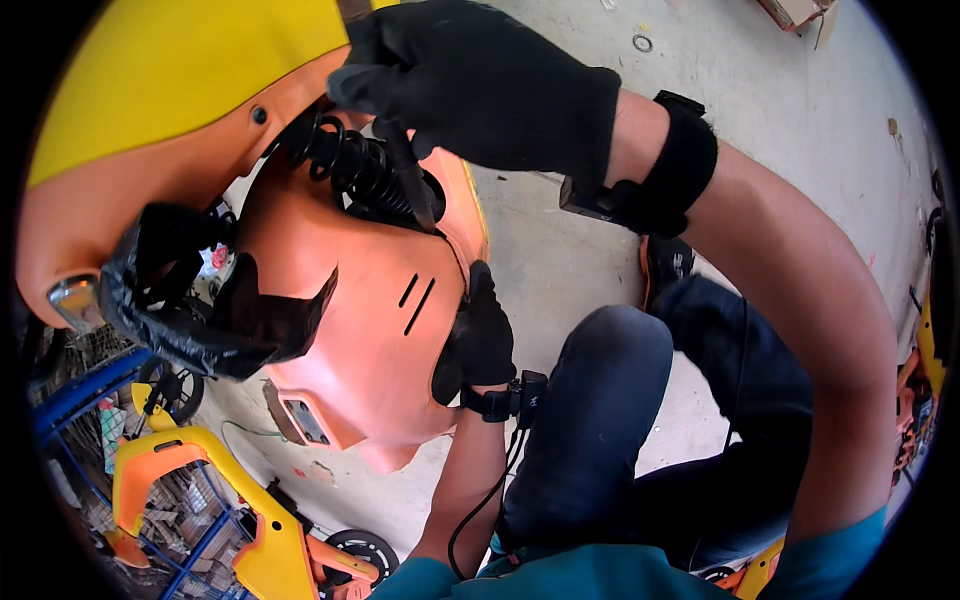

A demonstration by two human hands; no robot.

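Midway by the look of it: orange scooter body panel (360, 330) upturned, right hand (480, 80) clenched on a dark tool (410, 180) at the black coil spring (350, 165) above the panel, left hand (478, 340) clamped on its right edge, spring not yet free.

2 gloved hands show, a left hand (478, 335) and a right hand (480, 80), each in 1 black glove with 1 black wrist strap. There is 1 orange body panel (350, 340), 1 yellow panel (170, 70), 1 black coil spring (350, 165), 1 dark tool (410, 180), 1 black plastic bag (190, 300), 2 small black wheels (175, 390), and 1 metal ring (641, 43) on the floor.
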